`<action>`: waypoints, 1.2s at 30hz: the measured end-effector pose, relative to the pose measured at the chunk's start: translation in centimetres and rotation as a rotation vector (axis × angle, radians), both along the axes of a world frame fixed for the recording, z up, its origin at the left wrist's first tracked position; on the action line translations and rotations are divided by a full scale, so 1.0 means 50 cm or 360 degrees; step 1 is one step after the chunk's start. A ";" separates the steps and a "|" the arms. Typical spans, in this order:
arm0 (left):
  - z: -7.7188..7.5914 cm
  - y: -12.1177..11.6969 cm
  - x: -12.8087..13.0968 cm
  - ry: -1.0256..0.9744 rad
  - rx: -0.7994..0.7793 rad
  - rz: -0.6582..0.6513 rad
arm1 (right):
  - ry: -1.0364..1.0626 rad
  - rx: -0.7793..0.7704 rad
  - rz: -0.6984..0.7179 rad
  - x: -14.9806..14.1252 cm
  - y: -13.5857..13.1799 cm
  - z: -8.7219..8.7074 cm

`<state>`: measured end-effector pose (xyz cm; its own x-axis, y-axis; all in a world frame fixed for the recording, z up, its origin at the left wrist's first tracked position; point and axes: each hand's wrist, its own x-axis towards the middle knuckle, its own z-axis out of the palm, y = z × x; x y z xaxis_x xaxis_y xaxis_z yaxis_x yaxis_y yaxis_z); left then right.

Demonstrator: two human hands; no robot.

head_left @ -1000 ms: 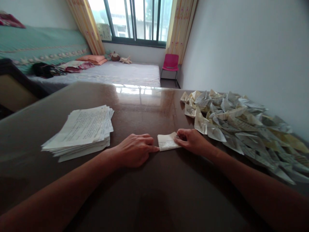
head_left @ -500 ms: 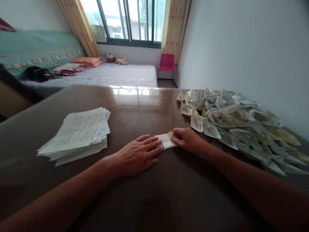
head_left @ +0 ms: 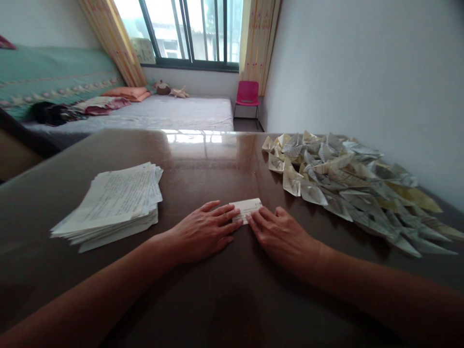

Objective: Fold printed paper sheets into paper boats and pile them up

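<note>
A small folded sheet of printed paper (head_left: 248, 205) lies flat on the brown table between my hands. My left hand (head_left: 207, 228) rests flat, its fingers stretched out, with the fingertips on the paper's left end. From the right, my right hand (head_left: 279, 232) lies over the paper's lower right part, fingers extended and touching it. Both hands press from above and neither grips. The fingertips hide the paper's left end and its near right corner.
To the left lies a stack of printed sheets (head_left: 116, 200). A large heap of folded paper boats (head_left: 348, 179) spreads along the right side by the wall. Beyond the glossy table (head_left: 203, 164) are a bed (head_left: 188, 111) and a pink chair (head_left: 248, 93).
My left hand has opened from a pointing shape and lies flat on the paper. My right hand has let go of its pinch at the right edge and flattened onto the paper, which now lies flat.
</note>
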<state>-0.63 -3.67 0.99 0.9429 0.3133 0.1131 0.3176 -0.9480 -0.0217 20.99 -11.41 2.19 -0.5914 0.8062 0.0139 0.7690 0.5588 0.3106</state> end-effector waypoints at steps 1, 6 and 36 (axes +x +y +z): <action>0.001 0.000 -0.001 0.0004 0.0016 0.0003 | -0.0045 -0.0001 -0.0044 -0.001 -0.004 -0.002; 0.010 0.002 -0.008 0.0005 0.0093 0.0022 | -0.0166 -0.0069 -0.0230 -0.001 -0.013 0.006; -0.019 -0.013 0.039 -0.0836 -0.0274 0.0525 | 0.0505 -0.0494 -0.0067 0.042 0.061 0.039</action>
